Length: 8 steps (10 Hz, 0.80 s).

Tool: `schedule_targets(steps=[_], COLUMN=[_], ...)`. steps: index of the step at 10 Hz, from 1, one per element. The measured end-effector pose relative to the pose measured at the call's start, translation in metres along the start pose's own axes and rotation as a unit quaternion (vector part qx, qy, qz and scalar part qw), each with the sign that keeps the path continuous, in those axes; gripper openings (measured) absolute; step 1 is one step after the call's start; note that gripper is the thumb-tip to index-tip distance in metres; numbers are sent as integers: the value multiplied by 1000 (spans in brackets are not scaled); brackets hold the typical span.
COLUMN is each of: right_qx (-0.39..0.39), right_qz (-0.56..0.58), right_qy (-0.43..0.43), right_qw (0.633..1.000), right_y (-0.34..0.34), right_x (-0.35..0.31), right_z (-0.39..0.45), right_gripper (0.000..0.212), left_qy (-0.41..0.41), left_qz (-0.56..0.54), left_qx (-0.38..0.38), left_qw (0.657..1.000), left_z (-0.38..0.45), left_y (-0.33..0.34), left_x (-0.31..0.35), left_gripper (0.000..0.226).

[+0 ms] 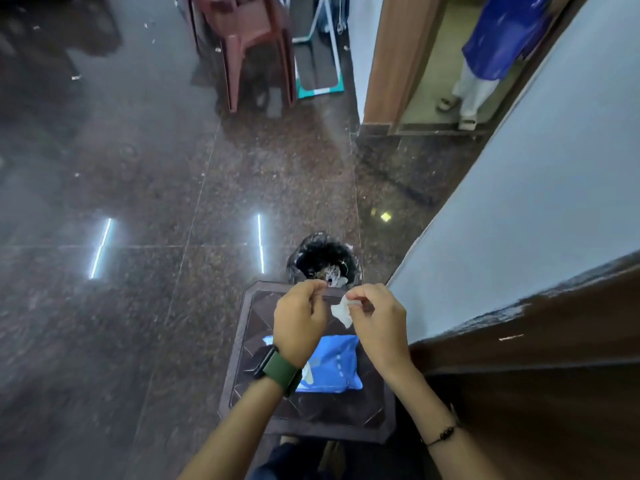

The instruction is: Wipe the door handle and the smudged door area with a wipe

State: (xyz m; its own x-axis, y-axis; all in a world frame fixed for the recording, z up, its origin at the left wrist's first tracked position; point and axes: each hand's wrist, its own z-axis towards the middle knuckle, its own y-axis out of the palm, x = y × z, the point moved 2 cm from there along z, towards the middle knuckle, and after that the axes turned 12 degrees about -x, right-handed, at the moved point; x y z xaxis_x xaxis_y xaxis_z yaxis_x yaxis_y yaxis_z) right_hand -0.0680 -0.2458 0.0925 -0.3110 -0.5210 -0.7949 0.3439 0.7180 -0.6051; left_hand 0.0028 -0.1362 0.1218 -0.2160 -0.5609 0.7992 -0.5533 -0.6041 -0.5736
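A small white wipe point(341, 311) hangs crumpled between my two hands, above a dark stool. My right hand point(375, 320) pinches its upper edge with curled fingers. My left hand point(299, 318), with a green watch strap on the wrist, is curled beside it; its fingertips are close to the wipe, but I cannot tell whether they touch it. A blue wipe packet point(332, 367) lies on the dark brown stool top point(256, 317) below my hands. The dark brown door point(540, 358) stands at my right. Its handle is out of view.
A small bin with a black liner point(323, 259) holding scraps stands just beyond the stool. A pale wall point(526, 202) runs along the right. Stacked reddish plastic chairs point(242, 46) stand far ahead, and a person in blue point(498, 39) stands in a doorway at top right. The granite floor is glossy.
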Motion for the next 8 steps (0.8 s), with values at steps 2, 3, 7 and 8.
schedule_targets(steps=[2, 3, 7, 8], right_qx=[-45, -66, -85, -47], right_qz=[-20, -29, -86, -85], right_qy=[73, 109, 190, 208], right_qw=[996, 991, 974, 973], right_y=[36, 59, 139, 138], right_x=[55, 89, 180, 182], right_z=[70, 118, 230, 229], right_gripper=[17, 19, 31, 33], left_qy=[-53, -95, -134, -144], left_qz=[22, 44, 84, 92], left_qx=[-23, -52, -99, -101], left_qw=[998, 993, 982, 980], left_z=[73, 116, 222, 226], left_y=[34, 51, 82, 82], left_x=[-57, -94, -182, -185], left_gripper=[21, 23, 28, 30])
